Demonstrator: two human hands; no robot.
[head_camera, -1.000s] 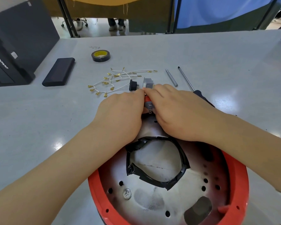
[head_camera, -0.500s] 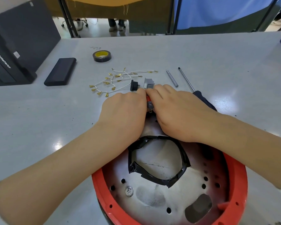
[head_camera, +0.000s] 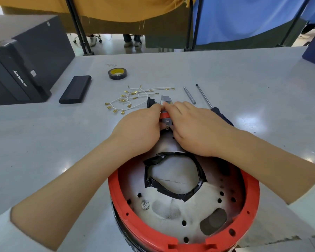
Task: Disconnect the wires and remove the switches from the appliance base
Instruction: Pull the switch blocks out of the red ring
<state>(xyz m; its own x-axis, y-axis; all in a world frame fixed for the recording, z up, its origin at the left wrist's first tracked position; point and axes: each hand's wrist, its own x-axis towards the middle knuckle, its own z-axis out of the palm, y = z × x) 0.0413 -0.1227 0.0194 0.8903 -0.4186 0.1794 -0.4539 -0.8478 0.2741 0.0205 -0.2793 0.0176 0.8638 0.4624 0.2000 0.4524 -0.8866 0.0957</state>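
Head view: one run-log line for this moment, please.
both hands grip grey switch at round red appliance base rim | white wires loose on table

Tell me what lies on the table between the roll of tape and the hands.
In the head view, a loose bundle of white wires with gold terminals lies between the tape roll and the left hand and right hand, with a black switch beside it.

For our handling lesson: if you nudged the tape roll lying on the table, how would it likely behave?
The tape roll lies flat on its side, so it would probably slide, not roll. Its ring shape suggests it is light. Stood on edge, it would likely roll across the smooth table.
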